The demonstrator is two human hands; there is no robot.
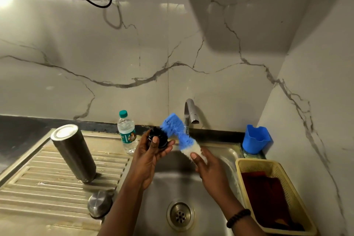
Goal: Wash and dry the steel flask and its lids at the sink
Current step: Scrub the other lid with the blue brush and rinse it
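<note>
**Black lid scrubbed over the sink**

The left hand [151,157] curls round the black lid [158,137]; the right hand [207,166] grips the blue-and-white brush [178,134], bristles against the lid. Left of both grips, the steel flask [73,152] stands inverted on the drainboard [38,182], the steel cap [99,203] nearer.
</note>
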